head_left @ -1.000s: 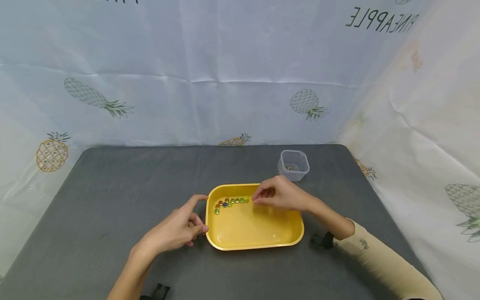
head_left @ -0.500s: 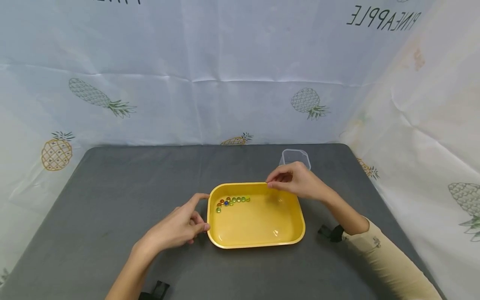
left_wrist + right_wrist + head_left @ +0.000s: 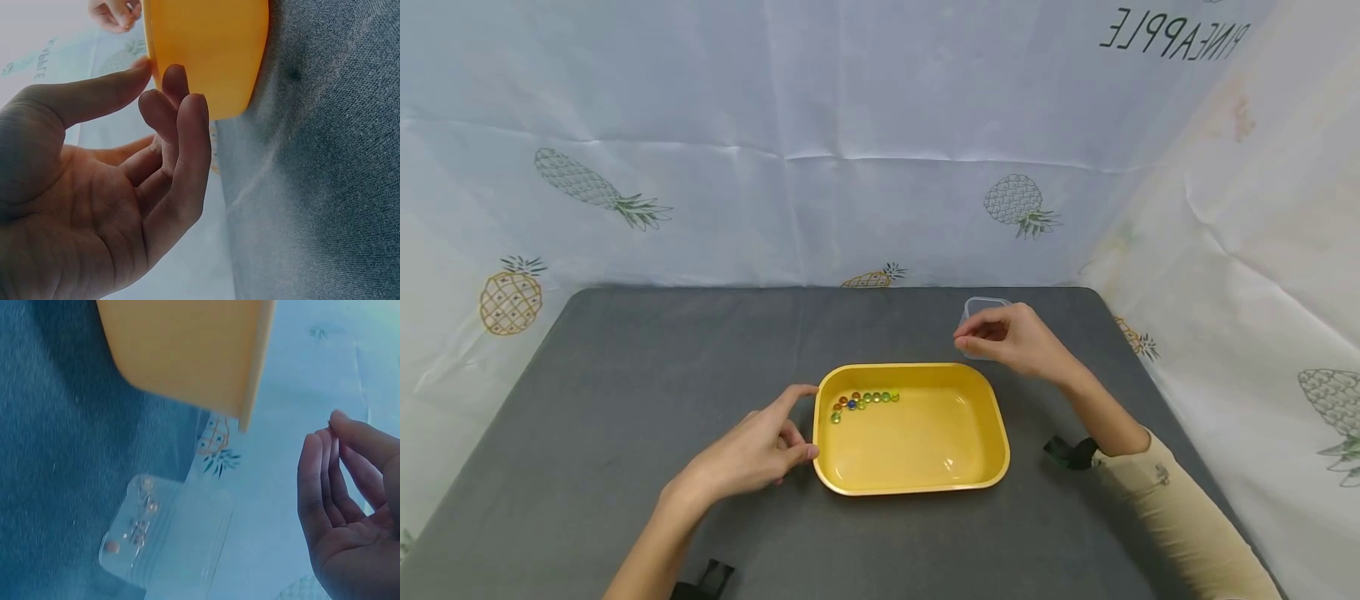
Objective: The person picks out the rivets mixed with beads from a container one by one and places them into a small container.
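A yellow tray stands on the grey table. Inside, near its back left corner, lies a bent row of several glass marbles, green, amber and one blue. At the tray's left side is my left hand, spread, with index finger and thumb touching the rim. In the left wrist view its other fingers bend loosely beside the yellow wall. My right hand hovers in front of a clear plastic box. Thumb and index tips meet on what looks like a tiny brownish thing, mostly hidden.
The clear box, behind the tray's right end, holds several small copper-coloured pieces, seen in the right wrist view. A white curtain with printed pineapples hangs behind the table and along its right side. The grey tabletop extends left of the tray.
My right hand has risen from beside the marbles, over the tray's back rim, to the clear box, fingertips kept together. The left hand stays at the tray's left rim.
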{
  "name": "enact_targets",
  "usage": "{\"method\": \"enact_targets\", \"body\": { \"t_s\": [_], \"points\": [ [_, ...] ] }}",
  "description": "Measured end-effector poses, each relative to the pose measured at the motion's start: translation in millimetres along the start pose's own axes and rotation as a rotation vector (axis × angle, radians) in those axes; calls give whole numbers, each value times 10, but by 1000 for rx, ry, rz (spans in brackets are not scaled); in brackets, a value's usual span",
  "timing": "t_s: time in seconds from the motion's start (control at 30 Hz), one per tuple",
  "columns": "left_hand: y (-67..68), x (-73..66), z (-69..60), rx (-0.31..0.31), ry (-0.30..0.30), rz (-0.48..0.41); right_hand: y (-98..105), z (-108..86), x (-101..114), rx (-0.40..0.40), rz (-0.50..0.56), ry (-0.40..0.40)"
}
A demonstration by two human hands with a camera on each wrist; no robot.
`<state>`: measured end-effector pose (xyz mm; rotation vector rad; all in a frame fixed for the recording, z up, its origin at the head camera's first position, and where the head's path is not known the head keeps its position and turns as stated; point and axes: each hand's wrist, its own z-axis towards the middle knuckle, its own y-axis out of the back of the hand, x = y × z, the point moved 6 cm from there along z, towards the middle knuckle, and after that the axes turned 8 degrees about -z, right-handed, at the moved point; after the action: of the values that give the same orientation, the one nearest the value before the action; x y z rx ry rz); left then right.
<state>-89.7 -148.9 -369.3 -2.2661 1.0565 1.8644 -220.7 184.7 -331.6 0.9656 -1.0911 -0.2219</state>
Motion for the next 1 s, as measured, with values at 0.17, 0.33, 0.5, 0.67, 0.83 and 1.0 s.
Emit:
{"method": "enact_targets", "body": {
  "t_s": [0.17, 0.33, 0.5, 0.67, 0.83, 1.0],
  "points": [
    [14, 4, -5, -3, -1, 9, 86, 10, -109, -27, -26, -26],
    [29, 13, -16, 0, -4, 18, 164, 9, -221, -60, -76, -56],
    [33, 27, -17, -2, -2, 31, 224, 0, -313, -88, -114, -68],
    [30, 36, -29, 5, -3, 23, 263, -9, -375, -99, -135, -76],
    [40, 43, -56, 18, -14, 15, 302, -4, -417, -114, -154, -79],
    [69, 64, -81, 15, -19, 24, 307, 13, -468, -104, -162, -95]
  ]
}}
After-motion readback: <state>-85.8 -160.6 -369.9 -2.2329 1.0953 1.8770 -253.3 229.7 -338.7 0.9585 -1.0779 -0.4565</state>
